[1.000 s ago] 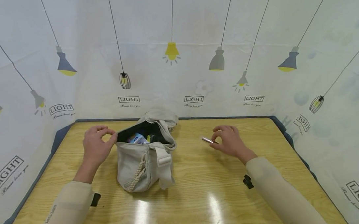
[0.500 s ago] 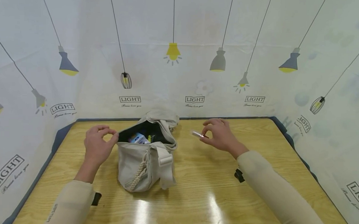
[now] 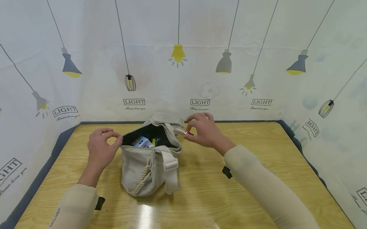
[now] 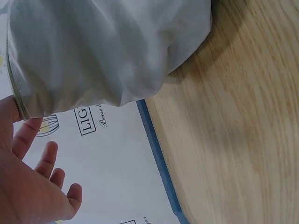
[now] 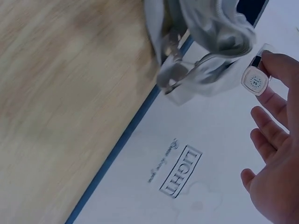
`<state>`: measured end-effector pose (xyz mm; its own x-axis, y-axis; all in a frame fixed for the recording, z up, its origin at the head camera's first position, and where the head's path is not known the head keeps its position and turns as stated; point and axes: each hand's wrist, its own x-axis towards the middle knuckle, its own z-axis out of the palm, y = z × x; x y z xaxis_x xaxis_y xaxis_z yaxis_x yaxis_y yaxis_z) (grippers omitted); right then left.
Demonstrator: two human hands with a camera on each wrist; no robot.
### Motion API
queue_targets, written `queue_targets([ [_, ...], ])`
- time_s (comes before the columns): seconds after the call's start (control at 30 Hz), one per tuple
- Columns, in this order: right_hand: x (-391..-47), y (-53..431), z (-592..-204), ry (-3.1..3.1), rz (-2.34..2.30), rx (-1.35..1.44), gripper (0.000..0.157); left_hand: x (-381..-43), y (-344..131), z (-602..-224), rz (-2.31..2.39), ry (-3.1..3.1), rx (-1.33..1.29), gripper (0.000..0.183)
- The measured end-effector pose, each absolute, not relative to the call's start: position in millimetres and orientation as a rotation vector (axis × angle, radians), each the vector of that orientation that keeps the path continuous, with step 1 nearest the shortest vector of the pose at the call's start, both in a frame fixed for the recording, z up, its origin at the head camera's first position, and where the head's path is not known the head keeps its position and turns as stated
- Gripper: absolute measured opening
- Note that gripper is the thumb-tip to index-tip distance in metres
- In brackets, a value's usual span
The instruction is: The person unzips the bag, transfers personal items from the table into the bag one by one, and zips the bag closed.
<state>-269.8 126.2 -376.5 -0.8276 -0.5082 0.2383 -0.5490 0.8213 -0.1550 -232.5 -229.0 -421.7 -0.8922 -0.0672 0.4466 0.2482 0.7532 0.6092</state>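
Observation:
A light grey canvas bag [image 3: 140, 175] stands on the table with its zipped top spread apart. My left hand [image 3: 101, 147] pinches the left corner of the opening between thumb and index finger; in the left wrist view its other fingers [image 4: 46, 161] are spread below the zipper. Inside the dark lining lie a blue-and-white box [image 3: 142, 142] and something yellow [image 3: 154, 141]. My right hand [image 3: 203, 130] pinches a lipstick [image 3: 180, 131], a small clear and pinkish tube, by one end, at the bag's right rim. In the right wrist view the lipstick's squarish end [image 5: 255, 81] carries a round label.
A wide strap with a buckle [image 3: 170, 164] hangs down the bag's front right, and a braided cord [image 3: 143, 176] hangs on its front. The wooden table [image 3: 234, 193] backs onto a white curtain [image 3: 157, 61] printed with lamps.
My right hand has moved left and slightly away from me, carrying the lipstick from over the right of the table to the bag's rim. My left hand keeps its pinch on the bag.

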Motion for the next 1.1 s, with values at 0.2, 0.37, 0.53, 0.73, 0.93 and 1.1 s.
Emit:
queue_targets([
  [0.2,-272.0,99.5,-367.7,-2.806,0.304,0.873,0.021,-231.5,-229.3,-420.4,-0.952,-2.512,-0.128,0.019],
  [0.37,-272.8,81.1,-362.0,-2.810,0.278,0.880,0.021,-230.8,-228.7,-419.1,-0.950,-2.516,-0.121,0.019],
  [0.53,-276.4,65.9,-363.4,-2.825,0.211,0.840,0.022,-230.0,-228.3,-418.2,-0.952,-2.504,-0.131,0.019],
  [0.73,-282.1,50.0,-371.4,-2.808,0.145,0.830,0.021,-230.9,-228.8,-418.5,-0.952,-2.501,-0.119,0.018],
  [0.93,-283.3,37.2,-377.1,-2.758,0.107,0.845,0.018,-231.4,-228.1,-418.2,-0.955,-2.489,-0.115,0.017],
  [1.1,-286.3,26.7,-383.4,-2.773,-0.020,0.777,0.024,-231.8,-228.2,-419.0,-0.950,-2.477,-0.122,0.015],
])
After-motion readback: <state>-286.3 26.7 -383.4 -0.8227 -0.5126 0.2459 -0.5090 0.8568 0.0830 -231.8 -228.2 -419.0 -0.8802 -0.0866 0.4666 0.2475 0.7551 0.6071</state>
